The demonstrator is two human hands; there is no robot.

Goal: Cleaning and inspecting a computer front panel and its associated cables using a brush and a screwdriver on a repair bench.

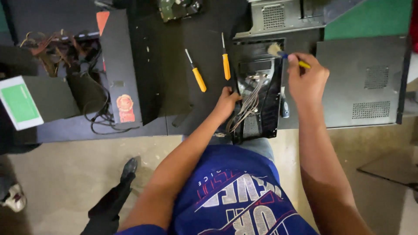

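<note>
Two hands work at frame centre: the left hand grips the black panel by its edge. The right hand, closed around a yellow-handled brush, rests the bristles on the panel's upper end.

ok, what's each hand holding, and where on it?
Right hand grips a small brush by its yellow handle, bristles over the black panel. Left hand holds that panel by its left edge.

Two yellow-handled screwdrivers lie near an open computer case with tangled cables; a grey side panel lies well apart.
</note>
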